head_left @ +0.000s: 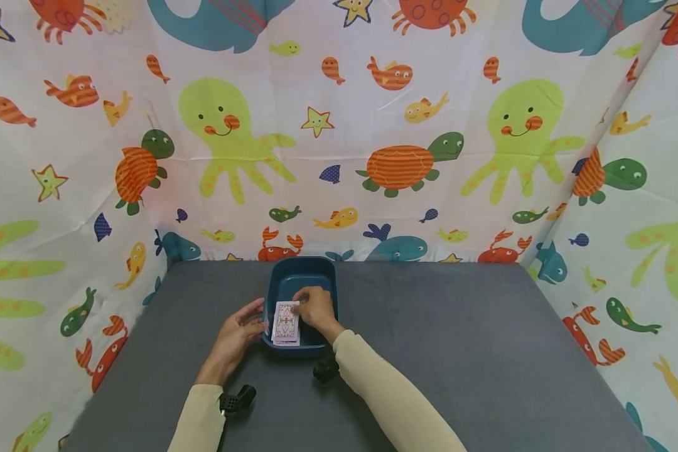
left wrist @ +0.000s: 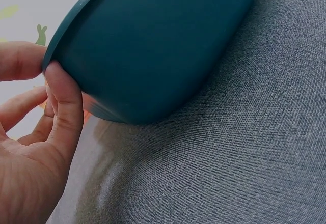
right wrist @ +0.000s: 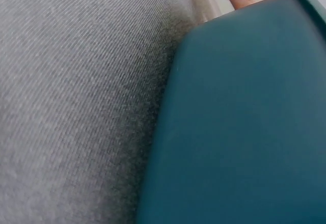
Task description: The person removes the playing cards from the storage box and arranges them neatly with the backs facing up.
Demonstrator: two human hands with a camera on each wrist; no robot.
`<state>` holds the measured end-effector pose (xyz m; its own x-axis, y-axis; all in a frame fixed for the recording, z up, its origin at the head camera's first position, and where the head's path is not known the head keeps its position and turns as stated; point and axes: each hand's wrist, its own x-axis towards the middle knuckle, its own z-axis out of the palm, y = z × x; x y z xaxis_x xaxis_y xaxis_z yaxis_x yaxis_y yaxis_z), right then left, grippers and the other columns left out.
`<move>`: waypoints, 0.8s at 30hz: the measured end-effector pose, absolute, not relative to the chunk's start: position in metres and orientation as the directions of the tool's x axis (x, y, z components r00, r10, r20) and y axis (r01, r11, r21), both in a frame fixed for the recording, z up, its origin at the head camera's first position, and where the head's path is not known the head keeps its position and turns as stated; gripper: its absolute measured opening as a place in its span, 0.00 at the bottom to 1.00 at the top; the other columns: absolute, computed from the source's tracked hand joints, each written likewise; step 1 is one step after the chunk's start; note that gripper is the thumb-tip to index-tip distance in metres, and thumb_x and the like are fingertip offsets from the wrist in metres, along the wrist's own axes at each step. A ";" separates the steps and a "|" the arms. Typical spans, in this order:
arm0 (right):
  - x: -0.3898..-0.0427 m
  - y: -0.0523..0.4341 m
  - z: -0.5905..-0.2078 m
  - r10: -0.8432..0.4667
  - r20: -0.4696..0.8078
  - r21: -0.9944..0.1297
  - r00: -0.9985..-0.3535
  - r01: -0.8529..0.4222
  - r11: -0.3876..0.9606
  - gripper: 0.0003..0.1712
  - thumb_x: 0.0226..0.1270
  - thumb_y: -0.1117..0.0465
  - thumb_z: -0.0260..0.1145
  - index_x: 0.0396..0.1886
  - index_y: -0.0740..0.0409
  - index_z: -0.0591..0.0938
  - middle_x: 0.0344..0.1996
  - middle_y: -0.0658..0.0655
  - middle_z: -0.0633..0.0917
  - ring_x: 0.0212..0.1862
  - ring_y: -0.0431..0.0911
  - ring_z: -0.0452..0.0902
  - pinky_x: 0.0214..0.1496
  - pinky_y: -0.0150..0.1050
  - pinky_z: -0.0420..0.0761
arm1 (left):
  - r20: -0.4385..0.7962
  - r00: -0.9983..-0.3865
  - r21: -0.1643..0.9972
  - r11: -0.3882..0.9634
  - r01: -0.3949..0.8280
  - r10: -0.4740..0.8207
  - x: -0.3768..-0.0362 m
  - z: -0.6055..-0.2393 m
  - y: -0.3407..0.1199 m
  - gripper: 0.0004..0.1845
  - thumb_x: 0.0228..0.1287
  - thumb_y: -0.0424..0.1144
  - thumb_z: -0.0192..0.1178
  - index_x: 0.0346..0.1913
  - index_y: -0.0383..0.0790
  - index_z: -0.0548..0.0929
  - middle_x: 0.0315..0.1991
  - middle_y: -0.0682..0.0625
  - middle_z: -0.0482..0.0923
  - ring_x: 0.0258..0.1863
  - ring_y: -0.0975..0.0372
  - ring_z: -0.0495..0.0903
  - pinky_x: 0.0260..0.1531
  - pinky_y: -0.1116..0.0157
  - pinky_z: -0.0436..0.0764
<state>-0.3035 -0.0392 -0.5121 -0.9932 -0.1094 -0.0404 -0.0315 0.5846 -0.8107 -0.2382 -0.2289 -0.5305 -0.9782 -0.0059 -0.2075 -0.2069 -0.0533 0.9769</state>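
A dark teal bin [head_left: 329,269] stands on the grey table [head_left: 457,351], near its back edge. A deck of patterned cards [head_left: 285,323] lies in the bin's near left part. My right hand [head_left: 302,302] reaches into the bin, its fingers curled over the deck's far end. My left hand [head_left: 262,321] is at the bin's left side. In the left wrist view the left hand [left wrist: 46,66] pinches the bin [left wrist: 153,46] at its rim between thumb and finger. The right wrist view shows only the bin's outer wall [right wrist: 244,122] and the table cloth.
A curtain printed with sea animals [head_left: 339,125] closes off the back and both sides of the table. Black wrist mounts [head_left: 237,398] [head_left: 324,370] sit under both sleeves. Grey cloth stretches to the right of the bin.
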 end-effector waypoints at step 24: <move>-0.296 -0.020 -0.487 -0.031 0.153 -0.914 -0.988 -0.154 0.375 0.06 0.59 0.59 0.74 0.37 0.53 0.89 0.28 0.53 0.87 0.28 0.40 0.76 0.28 0.31 0.75 | -0.204 -0.978 0.977 -0.076 -0.201 -0.033 -0.237 -0.530 -0.226 0.32 0.64 0.26 0.57 0.71 0.42 0.68 0.66 0.44 0.65 0.51 0.60 0.74 0.46 0.68 0.78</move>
<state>-0.2961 -0.0201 -0.4868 -0.9877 -0.0310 0.1534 -0.1537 0.3747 -0.9143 -0.2372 -0.2264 -0.5302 -0.9783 -0.0328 -0.2043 -0.2014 -0.0765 0.9765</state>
